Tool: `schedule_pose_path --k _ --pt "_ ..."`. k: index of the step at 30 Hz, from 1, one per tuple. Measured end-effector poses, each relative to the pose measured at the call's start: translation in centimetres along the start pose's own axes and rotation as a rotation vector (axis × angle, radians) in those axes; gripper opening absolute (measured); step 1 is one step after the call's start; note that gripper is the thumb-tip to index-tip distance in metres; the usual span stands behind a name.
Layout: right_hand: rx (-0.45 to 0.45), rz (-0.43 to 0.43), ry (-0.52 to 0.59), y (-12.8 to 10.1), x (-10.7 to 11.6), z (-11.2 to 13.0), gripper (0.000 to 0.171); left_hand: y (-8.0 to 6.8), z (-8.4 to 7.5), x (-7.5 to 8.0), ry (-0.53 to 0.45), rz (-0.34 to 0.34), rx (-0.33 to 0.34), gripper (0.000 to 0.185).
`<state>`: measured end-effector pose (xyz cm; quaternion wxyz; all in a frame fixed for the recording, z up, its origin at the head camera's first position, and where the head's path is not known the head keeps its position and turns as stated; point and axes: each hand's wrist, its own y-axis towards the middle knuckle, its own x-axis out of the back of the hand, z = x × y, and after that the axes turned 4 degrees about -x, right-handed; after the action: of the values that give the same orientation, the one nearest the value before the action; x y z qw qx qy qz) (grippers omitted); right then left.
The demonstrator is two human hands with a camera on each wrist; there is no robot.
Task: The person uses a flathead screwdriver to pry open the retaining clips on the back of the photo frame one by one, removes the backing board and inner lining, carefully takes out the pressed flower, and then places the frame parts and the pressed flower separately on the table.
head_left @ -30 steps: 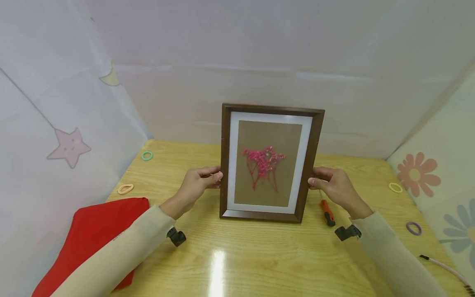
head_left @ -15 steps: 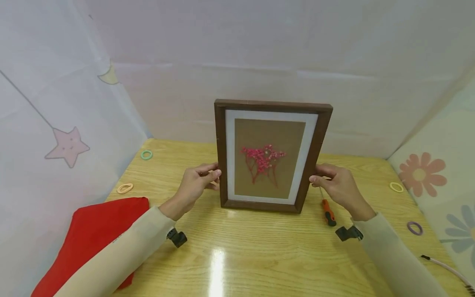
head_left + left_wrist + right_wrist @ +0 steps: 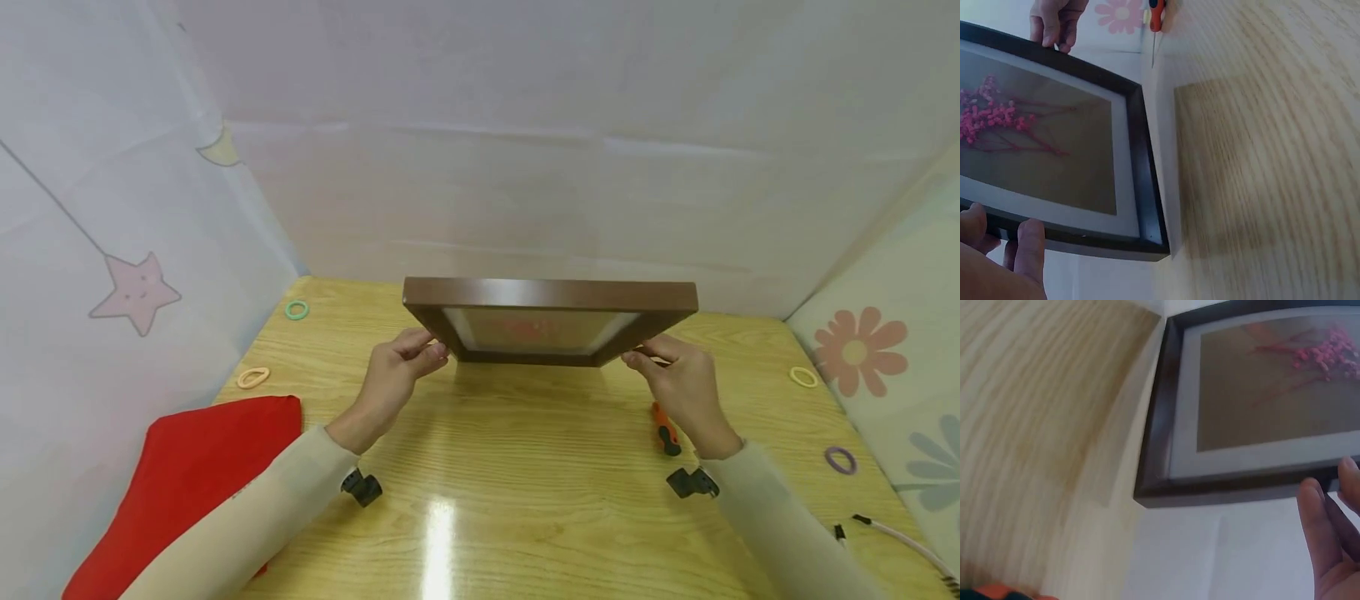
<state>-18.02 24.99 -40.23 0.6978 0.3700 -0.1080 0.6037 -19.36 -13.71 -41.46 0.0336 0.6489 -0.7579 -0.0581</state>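
— Tipped forward since a second ago, hasn't it? That picture frame (image 3: 551, 321) stood upright on the counter (image 3: 525, 467) then, with the pink flowers facing the person.

— Yes. Now it is held off the counter, nearly flat, glass side down and its top edge turned toward the camera. From the head view only a sliver of the picture shows beneath that edge; the wrist views look up at the glass and the pink flowers (image 3: 991, 119).

— Who has hold of it?

— Both hands. The left hand (image 3: 397, 375) pinches the left side rail, thumb and fingers (image 3: 1030, 247) curled round the wood. The right hand (image 3: 678, 379) grips the right rail the same way. The frame's long axis now runs away from the person, level between the two hands, neither nearer than the other.

— And under it?

— Bare pale wood grain with a glare stripe. A red cloth (image 3: 187, 467) lies at the near left, an orange-handled screwdriver (image 3: 663, 427) just beside the right wrist. Small rings sit round the edges: green (image 3: 297, 310), peach (image 3: 253, 377), yellow (image 3: 803, 377), purple (image 3: 840, 459).

— The room?

— White sheets on three sides, a star (image 3: 137, 290) printed on the left one, flowers on the right.
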Motion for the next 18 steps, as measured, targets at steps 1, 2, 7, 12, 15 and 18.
schedule_pose_path --k 1,2,7,12,15,18 --pt "0.005 -0.017 0.001 -0.1 -0.2 0.0 0.008 -0.1 0.1 0.0 0.003 0.007 -0.01 0.04" --pt "0.002 -0.029 0.014 -0.2 -0.3 -0.1 0.01 -0.2 0.1 -0.1 -0.001 0.008 -0.018 0.04" --pt "-0.029 -0.068 0.039 -0.8 -0.8 0.0 0.017 -0.5 0.3 -0.3 -0.058 0.007 -0.023 0.039" --pt "-0.078 -0.094 0.033 -1.3 -1.2 0.1 0.024 -0.9 0.7 -0.5 -0.089 0.014 -0.008 0.039" --pt "-0.019 -0.117 0.157 -1.7 -1.4 0.0 0.026 -1.2 1.2 -0.6 -0.016 0.005 0.003 0.042" --pt "0.071 -0.102 0.286 -2.0 -1.5 -0.3 0.039 -1.4 1.8 -0.7 0.0 -0.027 0.036 0.046"
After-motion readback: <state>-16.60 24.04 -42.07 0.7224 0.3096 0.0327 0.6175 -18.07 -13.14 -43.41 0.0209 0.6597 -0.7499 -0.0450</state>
